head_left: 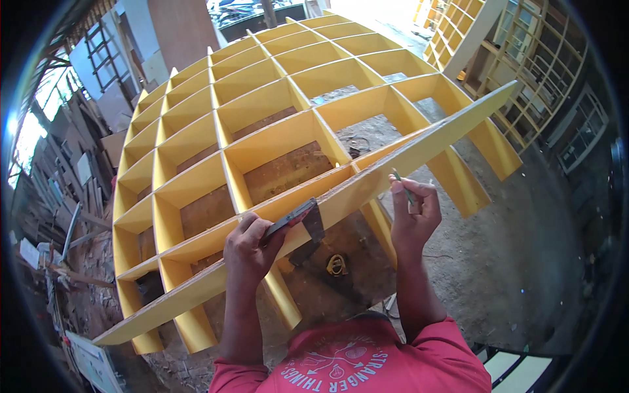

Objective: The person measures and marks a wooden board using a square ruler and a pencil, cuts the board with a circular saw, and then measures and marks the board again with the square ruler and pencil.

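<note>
Bracing the dark square (314, 221) looks like the key to a clean mark: the left hand (251, 245), at eight o'clock, has its grip wrapped around the tool, which should bear firmly on the long plank (419, 152). The right hand (417, 211), at three, pinches a pencil (405, 189), tip toward eleven; a light stroke along the square's blade would likely run truest. The plank slants from eight to two; toward twelve, the yellow lattice frame (263, 149) is best left unjolted.
</note>
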A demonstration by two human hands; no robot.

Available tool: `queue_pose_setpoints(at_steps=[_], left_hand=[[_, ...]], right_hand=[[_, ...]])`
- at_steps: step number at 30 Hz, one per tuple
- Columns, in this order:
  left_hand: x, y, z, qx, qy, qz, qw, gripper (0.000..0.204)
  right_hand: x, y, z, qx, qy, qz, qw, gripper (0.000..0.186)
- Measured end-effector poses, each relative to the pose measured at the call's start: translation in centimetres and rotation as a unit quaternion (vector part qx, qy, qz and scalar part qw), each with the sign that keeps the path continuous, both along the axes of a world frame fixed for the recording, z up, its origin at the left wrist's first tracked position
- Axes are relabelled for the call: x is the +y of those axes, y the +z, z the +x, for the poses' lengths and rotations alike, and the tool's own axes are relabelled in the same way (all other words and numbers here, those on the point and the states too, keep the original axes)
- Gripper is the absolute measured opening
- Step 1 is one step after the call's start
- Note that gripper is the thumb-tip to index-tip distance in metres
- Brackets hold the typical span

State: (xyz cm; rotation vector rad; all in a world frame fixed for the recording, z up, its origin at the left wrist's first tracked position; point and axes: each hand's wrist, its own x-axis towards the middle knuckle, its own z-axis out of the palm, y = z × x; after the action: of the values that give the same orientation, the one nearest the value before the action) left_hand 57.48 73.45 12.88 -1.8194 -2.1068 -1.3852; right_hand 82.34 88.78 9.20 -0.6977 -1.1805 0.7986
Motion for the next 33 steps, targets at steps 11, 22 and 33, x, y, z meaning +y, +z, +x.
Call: queue_pose_setpoints(at_steps=[11,22,33], left_hand=[[1.2,0.5,0.1,-0.009,0.023,-0.013,1.0,0.026],[1.2,1.1,0.6,-0.107,0.047,-0.056,0.992,0.02],[1.1,-0.4,5.8,0.021,0.24,-0.01,0.97,0.034]], right_hand=[[9.9,0.2,12.9,-0.214,-0.189,0.033,0.958,0.025],[30.3,3.6,21.5,-0.396,-0.074,0.151,0.903,0.058],[39.2,4.2,23.4,-0.539,0.138,0.136,0.82,0.051]])
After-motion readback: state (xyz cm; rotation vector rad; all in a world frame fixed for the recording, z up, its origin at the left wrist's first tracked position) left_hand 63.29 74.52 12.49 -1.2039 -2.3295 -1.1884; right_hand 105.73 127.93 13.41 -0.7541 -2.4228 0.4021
